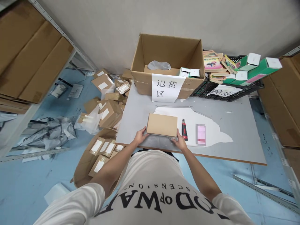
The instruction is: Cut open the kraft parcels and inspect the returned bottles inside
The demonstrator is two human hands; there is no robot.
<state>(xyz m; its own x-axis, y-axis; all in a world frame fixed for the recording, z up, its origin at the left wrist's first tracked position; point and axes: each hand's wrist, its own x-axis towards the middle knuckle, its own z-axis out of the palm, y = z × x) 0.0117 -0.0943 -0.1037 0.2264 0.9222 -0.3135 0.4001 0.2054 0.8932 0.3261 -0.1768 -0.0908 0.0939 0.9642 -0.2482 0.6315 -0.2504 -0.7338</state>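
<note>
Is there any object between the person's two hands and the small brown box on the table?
No, nothing visible. The left hand touches the near left corner of the small brown box, and the right hand touches its near right corner. The utility knife lies on the table beside the box, apart from it.

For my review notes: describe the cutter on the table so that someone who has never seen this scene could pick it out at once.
On the grey table, look near the front edge, at the white torn patch. The utility knife lies there between the plain brown box held by both hands and a blurred pink item. It is the only slim red-and-black thing there.
</note>
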